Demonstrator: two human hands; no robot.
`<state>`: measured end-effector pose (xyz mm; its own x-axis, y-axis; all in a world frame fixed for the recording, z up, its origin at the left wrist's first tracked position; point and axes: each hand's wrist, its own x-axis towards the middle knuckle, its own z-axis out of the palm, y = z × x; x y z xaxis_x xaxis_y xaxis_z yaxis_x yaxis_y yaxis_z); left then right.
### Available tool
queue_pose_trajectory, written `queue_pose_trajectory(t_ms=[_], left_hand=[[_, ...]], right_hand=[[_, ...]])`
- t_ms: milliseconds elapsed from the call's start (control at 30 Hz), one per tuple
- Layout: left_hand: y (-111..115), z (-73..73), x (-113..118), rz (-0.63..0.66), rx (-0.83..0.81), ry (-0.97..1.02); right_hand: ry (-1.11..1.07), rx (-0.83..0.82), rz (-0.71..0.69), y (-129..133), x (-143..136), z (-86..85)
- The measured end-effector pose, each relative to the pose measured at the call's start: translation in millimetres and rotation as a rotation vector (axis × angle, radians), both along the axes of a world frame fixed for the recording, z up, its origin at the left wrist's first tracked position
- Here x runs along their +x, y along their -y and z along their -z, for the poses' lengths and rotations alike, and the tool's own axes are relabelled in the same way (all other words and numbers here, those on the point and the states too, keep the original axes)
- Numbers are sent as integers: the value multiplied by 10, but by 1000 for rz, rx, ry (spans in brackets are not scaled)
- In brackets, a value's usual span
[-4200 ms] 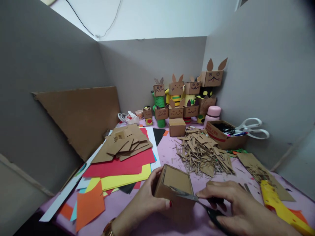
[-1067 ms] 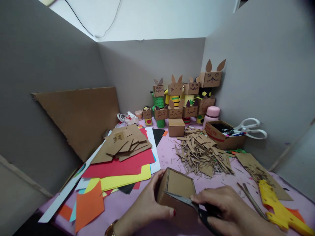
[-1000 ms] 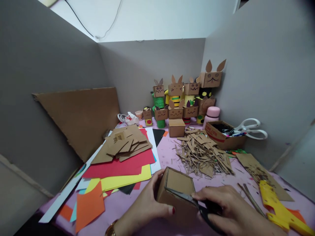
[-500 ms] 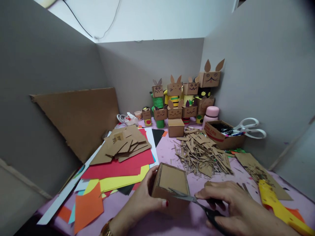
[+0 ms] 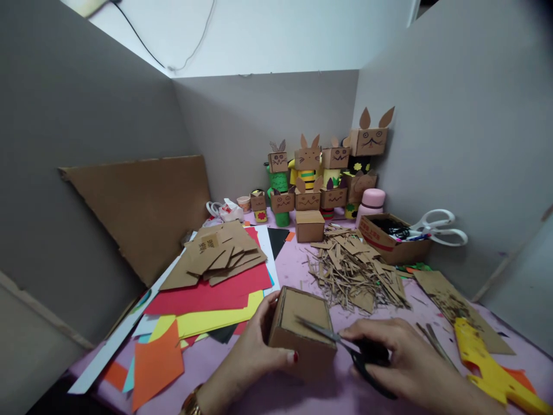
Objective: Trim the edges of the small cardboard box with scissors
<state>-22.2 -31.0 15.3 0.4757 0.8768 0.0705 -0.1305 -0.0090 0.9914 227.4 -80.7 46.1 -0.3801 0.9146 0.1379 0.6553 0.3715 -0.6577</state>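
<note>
A small cardboard box (image 5: pixel 305 311) sits low in the middle of the view, its top panel set between raw corrugated edges. Around its left side my left hand (image 5: pixel 268 346) is wrapped, thumb on the near face. My right hand (image 5: pixel 393 351) grips black-handled scissors (image 5: pixel 330 334). Their blades look nearly closed and lie over the box's top near its front edge; whether they touch the cardboard I cannot tell. Part of the handles is hidden by my fingers.
Cardboard scraps (image 5: pixel 358 268) are heaped beyond the box. Coloured paper (image 5: pixel 216 294) and cardboard pieces (image 5: pixel 224 248) lie left. A yellow glue gun (image 5: pixel 484 363) rests right. Behind stand cardboard animal figures (image 5: pixel 306 158), a pink bottle (image 5: pixel 371 204) and an open carton (image 5: pixel 397 248) with white scissors (image 5: pixel 438 226).
The scissor blades have shifted from the box's front edge up over its top panel, and look more closed. My left hand keeps its hold on the box.
</note>
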Motion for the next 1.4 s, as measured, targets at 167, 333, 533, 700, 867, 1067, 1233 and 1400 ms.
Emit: queue_pose_trajectory(t_ms=[167,333,533,700,867,1067,1233,1400], left_hand=[[14,128,-22,-286,446,-244],[18,176,-102,-437,1092,-426],[6,141,-156,-578,1369,-429],[-30,171,-185,-641,1354,-520],[-50,119,-154,-568,1064,-802],[5,93,-172,-629,1073,-773],[-74,167,-240,-853,994,-587],[-201,176,-317,-966,669,-396]], right_hand=[[-220,1,256,-154,46,254],[-144,2,303,-199,40,337],[-76,58,318,-189,6,338],[-137,93,352,-227,31,398],[-215,156,402,-255,31,498],[-263,241,404,-252,-78,616],[-204,234,428,-285,-104,665],[-233,317,503,-343,-58,685]])
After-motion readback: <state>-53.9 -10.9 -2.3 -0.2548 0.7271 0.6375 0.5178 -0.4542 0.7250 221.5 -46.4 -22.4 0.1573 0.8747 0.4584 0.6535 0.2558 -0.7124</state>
